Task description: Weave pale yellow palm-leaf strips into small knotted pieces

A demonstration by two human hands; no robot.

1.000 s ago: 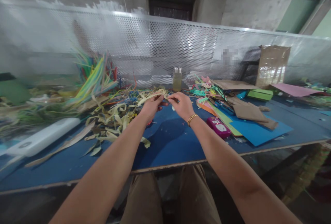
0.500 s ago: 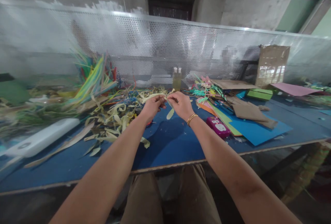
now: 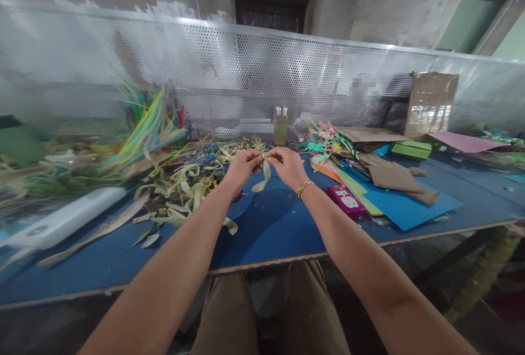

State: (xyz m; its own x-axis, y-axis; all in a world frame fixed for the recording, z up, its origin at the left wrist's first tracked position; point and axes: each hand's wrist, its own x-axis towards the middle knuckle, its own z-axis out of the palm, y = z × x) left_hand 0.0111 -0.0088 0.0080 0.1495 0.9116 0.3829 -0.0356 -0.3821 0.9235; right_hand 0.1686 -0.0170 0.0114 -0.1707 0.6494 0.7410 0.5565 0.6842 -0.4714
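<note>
Strip, pale yellow-green, thin, ribbon-like, hanging down, lower end bending left

Blue table: open rm for a hand at 6 o'clock, btwn the arms, from near edge up twd L hand and R hand, w/ a pale leaf strip dangling into the top of it. Blocked at 9 by a tangled leaf pile; white box farther out, approx 8. At 12, a bottle stands in the way, mesh panel behind. At 4, purple case; past it, blue paper and cardboard crowd in.
</note>
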